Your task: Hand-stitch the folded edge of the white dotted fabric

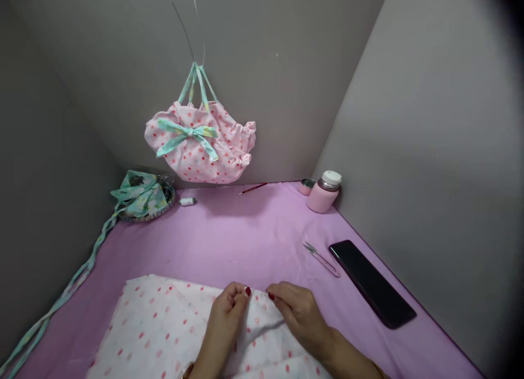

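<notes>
A white fabric piece with pink and red dots (164, 319) lies across the near part of the table and runs out of the bottom of the view. My left hand (230, 308) pinches its far edge between thumb and curled fingers. Just to the right, my right hand (298, 312) is closed at the same edge, thumb against forefinger. A short stretch of the hem shows between the two hands. Whether a needle or thread sits in the right fingertips is too small to tell.
Thread snips (321, 259) and a black phone (372, 283) lie right of the fabric. Behind stand a pink jar (323, 193) and its cup (307, 186). Further left are a red pen-like stick (252, 189), a thread spool (187, 201), a basket (149, 216) with green cloth, and a hanging dotted bag (200, 160).
</notes>
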### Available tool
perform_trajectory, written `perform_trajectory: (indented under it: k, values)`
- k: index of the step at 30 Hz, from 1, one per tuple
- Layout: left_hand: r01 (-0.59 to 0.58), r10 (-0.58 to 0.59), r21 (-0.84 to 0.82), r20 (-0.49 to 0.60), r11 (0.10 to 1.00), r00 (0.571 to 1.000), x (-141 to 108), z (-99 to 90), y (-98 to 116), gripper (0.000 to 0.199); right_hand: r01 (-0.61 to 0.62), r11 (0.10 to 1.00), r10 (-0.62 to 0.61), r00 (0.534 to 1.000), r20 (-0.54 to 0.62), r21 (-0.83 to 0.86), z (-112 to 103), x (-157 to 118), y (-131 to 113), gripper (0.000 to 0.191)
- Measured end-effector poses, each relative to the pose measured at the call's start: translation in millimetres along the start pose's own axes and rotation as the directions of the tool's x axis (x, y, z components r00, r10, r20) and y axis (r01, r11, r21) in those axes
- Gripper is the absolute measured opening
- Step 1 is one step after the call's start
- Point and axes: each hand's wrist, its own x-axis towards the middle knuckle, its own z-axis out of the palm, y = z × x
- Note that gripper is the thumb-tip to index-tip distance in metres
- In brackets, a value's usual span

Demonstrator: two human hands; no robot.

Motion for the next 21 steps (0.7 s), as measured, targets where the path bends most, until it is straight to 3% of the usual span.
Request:
perform_trajectory:
  k: [5, 11, 21]
  values:
    - [0.003, -0.003, 0.009, 0.008, 1.0, 1.0, 0.0, 0.4, 3.2, 0.024, -0.099, 0.994, 0.105, 0.979, 0.174, -0.045, 6.1, -0.5, -1.3, 0.02]
    - [0.012, -0.012, 0.021, 0.002, 1.0, 1.0, -0.1, 0.1, 3.6, 0.026, -0.152, 0.986, 0.162, 0.975, 0.155, -0.075, 7.6, 1.6, 1.7, 0.022]
    - [0.018, -0.019, 0.018, 0.007, 1.0, 1.0, -0.5, 0.0, 2.2, 0.023, -0.206, 0.978, 0.2, 0.967, 0.158, 0.023, 3.5, -0.1, 1.2, 0.032]
